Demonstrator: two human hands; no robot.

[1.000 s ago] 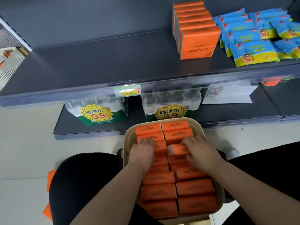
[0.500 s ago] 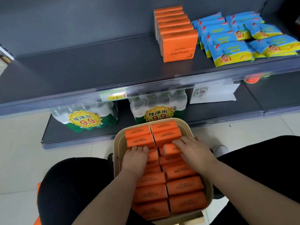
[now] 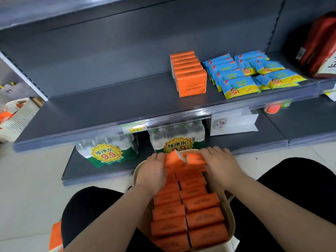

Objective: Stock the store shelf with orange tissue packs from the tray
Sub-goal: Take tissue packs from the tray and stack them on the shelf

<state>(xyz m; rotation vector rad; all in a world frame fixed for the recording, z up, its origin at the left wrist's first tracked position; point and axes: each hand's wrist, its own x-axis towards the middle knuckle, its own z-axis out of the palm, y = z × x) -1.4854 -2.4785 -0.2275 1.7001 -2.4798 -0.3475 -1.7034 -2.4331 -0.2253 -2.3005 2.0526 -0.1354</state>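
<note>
A beige tray [image 3: 228, 211] on my lap holds two columns of orange tissue packs [image 3: 200, 202]. At its far end my left hand [image 3: 151, 170] and my right hand [image 3: 221, 165] grip a bunch of orange packs [image 3: 183, 160] from either side. The bunch is tilted up out of the rows and blurred. On the grey shelf [image 3: 109, 100] above stands a row of several orange tissue packs [image 3: 192, 82], upright, right of centre.
Blue-and-yellow packets [image 3: 241, 84] lie right of the stocked row, and a red bag [image 3: 320, 46] stands at the far right. Bottled-water packs [image 3: 107, 151] and a white box [image 3: 234, 122] sit on the lower shelf. An orange pack [image 3: 56, 237] lies on the floor.
Both hands slid from the tray's middle to its far end and closed on a bunch of packs, which now tips upward. The view tilted up toward the shelf.
</note>
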